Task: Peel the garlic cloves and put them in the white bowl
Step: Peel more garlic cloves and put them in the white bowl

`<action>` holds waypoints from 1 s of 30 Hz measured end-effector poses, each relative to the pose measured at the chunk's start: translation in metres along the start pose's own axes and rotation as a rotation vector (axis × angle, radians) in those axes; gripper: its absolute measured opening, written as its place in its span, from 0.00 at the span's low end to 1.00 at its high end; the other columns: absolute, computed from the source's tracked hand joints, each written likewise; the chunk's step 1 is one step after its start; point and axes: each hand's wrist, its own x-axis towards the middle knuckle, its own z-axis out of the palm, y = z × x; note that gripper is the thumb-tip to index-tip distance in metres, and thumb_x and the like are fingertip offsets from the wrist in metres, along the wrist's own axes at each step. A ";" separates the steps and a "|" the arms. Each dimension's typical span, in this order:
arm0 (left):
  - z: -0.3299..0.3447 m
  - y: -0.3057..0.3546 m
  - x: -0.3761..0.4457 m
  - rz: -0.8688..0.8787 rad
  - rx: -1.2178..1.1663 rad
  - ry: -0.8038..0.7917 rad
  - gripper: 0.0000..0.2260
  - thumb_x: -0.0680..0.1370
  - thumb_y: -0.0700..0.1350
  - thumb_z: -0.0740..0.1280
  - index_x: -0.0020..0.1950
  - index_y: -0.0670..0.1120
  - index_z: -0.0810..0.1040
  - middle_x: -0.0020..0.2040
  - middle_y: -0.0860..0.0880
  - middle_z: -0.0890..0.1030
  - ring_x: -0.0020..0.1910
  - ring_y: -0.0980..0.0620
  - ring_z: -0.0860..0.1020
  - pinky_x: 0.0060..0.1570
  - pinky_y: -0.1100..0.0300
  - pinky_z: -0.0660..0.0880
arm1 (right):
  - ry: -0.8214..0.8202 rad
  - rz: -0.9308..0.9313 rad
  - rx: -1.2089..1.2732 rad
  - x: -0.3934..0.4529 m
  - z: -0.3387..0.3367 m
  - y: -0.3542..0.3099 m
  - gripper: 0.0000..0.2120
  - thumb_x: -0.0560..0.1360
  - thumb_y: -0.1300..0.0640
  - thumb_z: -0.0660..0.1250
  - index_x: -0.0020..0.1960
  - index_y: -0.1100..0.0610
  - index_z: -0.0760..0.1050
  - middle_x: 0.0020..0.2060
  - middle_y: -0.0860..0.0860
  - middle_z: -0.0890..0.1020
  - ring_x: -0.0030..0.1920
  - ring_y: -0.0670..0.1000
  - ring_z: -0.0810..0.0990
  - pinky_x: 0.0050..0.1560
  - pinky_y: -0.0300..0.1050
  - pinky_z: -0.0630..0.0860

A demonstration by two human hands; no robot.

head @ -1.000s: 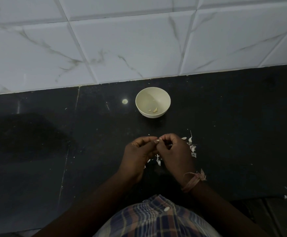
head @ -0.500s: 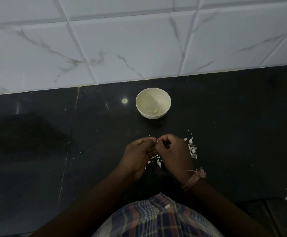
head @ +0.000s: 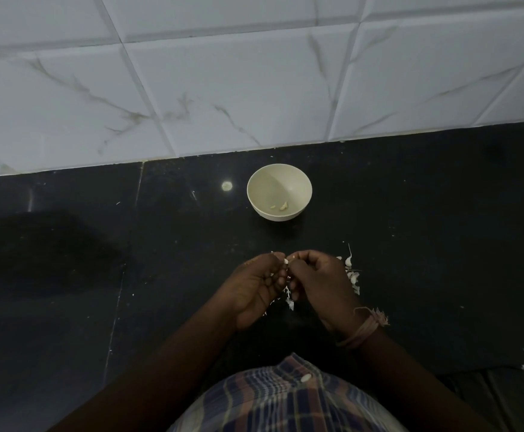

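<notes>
A small white bowl (head: 279, 191) stands on the black counter, with two pale peeled garlic pieces (head: 281, 206) in its bottom. Nearer to me, my left hand (head: 256, 285) and my right hand (head: 318, 282) meet fingertip to fingertip above the counter. Between them they pinch a small garlic clove (head: 286, 261), of which only a white tip shows. Loose garlic cloves and white skins (head: 351, 274) lie on the counter just right of my right hand. More skin scraps (head: 289, 299) lie under and between my hands.
The black stone counter (head: 426, 229) runs left and right, backed by a white marbled tile wall (head: 254, 88). A round light spot (head: 226, 185) shines left of the bowl. My checked shirt (head: 285, 400) fills the bottom edge. A thread band circles my right wrist.
Both hands stay together at the clove, with small finger movements only. The bowl and the scraps have not moved.
</notes>
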 end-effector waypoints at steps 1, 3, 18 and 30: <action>-0.001 0.000 0.000 -0.008 0.007 -0.021 0.07 0.81 0.38 0.64 0.45 0.40 0.80 0.36 0.46 0.79 0.32 0.55 0.76 0.33 0.67 0.76 | -0.008 0.025 0.071 0.000 0.001 0.000 0.06 0.79 0.64 0.66 0.46 0.65 0.80 0.32 0.60 0.79 0.26 0.51 0.74 0.26 0.42 0.71; -0.002 0.000 -0.001 -0.016 0.013 -0.073 0.07 0.81 0.39 0.65 0.45 0.41 0.81 0.38 0.46 0.77 0.34 0.55 0.75 0.35 0.67 0.75 | -0.007 0.065 0.171 -0.001 0.003 0.001 0.05 0.79 0.64 0.67 0.48 0.65 0.80 0.34 0.61 0.80 0.29 0.52 0.76 0.28 0.43 0.72; -0.004 -0.001 0.000 0.071 -0.041 0.020 0.05 0.80 0.34 0.64 0.50 0.40 0.80 0.39 0.45 0.82 0.34 0.55 0.79 0.35 0.66 0.78 | 0.113 -0.175 -0.375 -0.003 -0.006 -0.003 0.14 0.76 0.64 0.66 0.55 0.50 0.83 0.49 0.44 0.85 0.49 0.45 0.85 0.55 0.50 0.82; -0.003 -0.002 -0.009 0.204 -0.063 0.005 0.10 0.73 0.34 0.70 0.54 0.36 0.82 0.45 0.41 0.85 0.39 0.52 0.83 0.41 0.64 0.81 | 0.034 -0.179 -0.091 -0.014 -0.002 -0.016 0.03 0.78 0.62 0.71 0.48 0.57 0.84 0.36 0.54 0.86 0.33 0.50 0.82 0.38 0.44 0.80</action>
